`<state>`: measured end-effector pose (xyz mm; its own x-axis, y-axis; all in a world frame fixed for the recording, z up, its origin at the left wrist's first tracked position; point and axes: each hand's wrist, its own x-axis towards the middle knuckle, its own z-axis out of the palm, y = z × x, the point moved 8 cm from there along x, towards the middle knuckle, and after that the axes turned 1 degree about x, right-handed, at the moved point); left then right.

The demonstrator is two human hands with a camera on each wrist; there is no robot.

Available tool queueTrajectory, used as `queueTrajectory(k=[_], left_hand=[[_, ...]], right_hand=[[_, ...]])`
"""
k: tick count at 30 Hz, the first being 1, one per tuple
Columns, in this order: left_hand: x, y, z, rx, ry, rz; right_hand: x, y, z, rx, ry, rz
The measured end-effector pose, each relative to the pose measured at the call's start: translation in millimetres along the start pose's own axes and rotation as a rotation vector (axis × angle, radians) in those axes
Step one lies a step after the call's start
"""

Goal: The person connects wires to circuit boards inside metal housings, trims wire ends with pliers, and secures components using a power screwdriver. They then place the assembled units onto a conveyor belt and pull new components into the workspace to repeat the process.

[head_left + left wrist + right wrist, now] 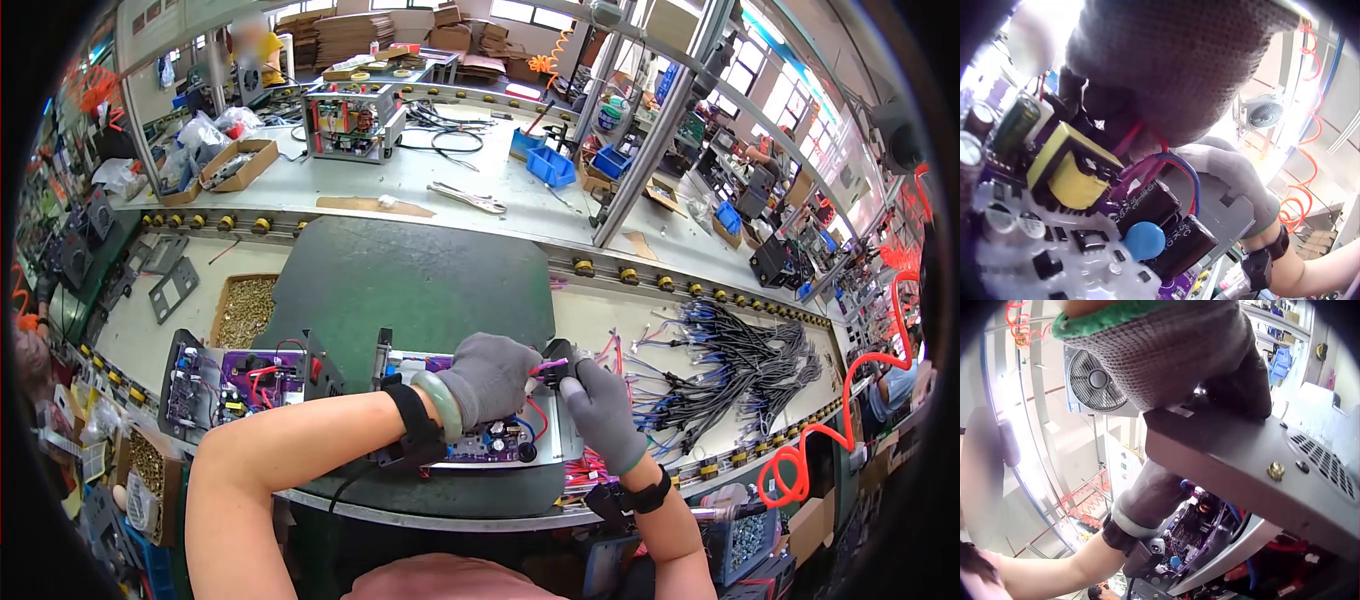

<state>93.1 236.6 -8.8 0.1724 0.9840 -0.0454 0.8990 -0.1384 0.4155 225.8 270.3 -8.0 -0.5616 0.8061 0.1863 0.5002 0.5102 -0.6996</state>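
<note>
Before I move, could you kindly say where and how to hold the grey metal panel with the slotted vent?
Probably grip the panel at its bare rounded corner beside the grey-gloved right hand, coming from the person's right: the vent and brass-coloured screw sit farther along, and the purple circuit board lies leftward.

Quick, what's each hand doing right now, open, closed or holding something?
Left hand: at the pink wires, fingertips hidden, so its grip cannot be told.
Right hand: closed, holding the metal panel.
</note>
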Motion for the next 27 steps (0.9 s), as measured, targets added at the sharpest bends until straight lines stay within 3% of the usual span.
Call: queueTrajectory(k=[5, 10, 12, 13, 14, 16, 17, 18, 20, 24, 26, 27], left_hand=[[13.6, 8.0, 10.0, 0.147, 0.003, 0.135], [11.9, 12.2, 11.2, 0.181, -0.063, 0.07], [5.6, 18.3, -0.8, 0.248, 0.041, 0.094], [-5.9, 26.1, -15.4, 0.302, 0.237, 0.166], [-11.4, 22.5, -19.5, 0.306, 0.234, 0.176], [-24.5, 8.1, -44.1, -0.156, 0.283, 0.086], [-28.3, -0.8, -38.8, -0.476, 0.116, -0.077], [-26.9, -1.1, -34.2, -0.461, 0.107, -0.073], [-25.4, -13.0, -24.0, -0.784, 0.228, -0.1], [-9.8, -12.8, -17.7, -0.673, 0.085, -0.173], [-3.8, -11.6, -11.1, -0.402, -0.124, -0.2], [-2.4, -8.9, -12.5, -0.391, -0.129, -0.198]], right_hand=[[-1.5, -4.1, -0.8, -0.093, 0.074, -0.035], [-3.1, -0.8, -1.5, -0.137, 0.086, -0.054], [-3.4, -8.2, -4.5, -0.135, -0.038, -0.064], [-7.4, -13.9, -9.8, -0.231, -0.035, -0.135], [-9.8, -12.2, -10.2, -0.23, -0.025, -0.129], [-13.1, -10.2, -8.4, -0.235, 0.06, -0.142], [-10.9, -4.3, -5.1, -0.172, 0.036, -0.12], [-8.8, 0.7, -4.0, -0.161, 0.049, -0.116], [-9.9, 1.7, -0.4, -0.077, 0.055, -0.196], [-11.4, 0.2, -3.4, -0.072, 0.026, -0.156], [-9.7, -2.0, 0.7, -0.274, -0.053, -0.11], [-10.4, -3.8, -0.8, -0.266, -0.044, -0.107]])
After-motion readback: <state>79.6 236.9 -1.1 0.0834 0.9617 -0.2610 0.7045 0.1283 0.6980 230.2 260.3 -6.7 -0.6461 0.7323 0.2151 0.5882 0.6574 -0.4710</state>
